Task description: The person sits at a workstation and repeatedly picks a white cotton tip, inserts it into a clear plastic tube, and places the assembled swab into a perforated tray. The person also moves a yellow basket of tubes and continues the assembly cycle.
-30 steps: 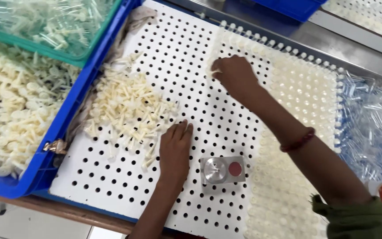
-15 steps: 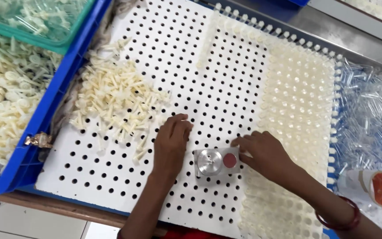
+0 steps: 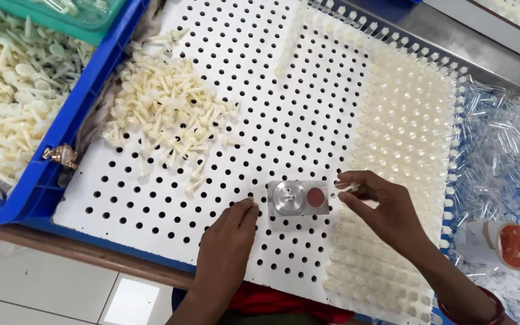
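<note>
White perforated board point(image 3: 151, 198) fills the counter: left hand point(image 3: 227, 238) flat, empty, steadying; right hand point(image 3: 386, 210) pinching a clear tube point(image 3: 345, 188) (keep it level) beside the metal fixture point(image 3: 299, 197).

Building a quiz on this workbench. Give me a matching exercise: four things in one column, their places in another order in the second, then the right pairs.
Things:
1. small metal block
2. loose heap of cream pegs
3. blue bin
4. roll with an orange-red face

Places:
A. far left, beside the board
B. between the left hand and right hand
C. upper left part of the white perforated board
D. far right, among clear plastic tubes

Pairs: 1-B, 2-C, 3-A, 4-D
</note>
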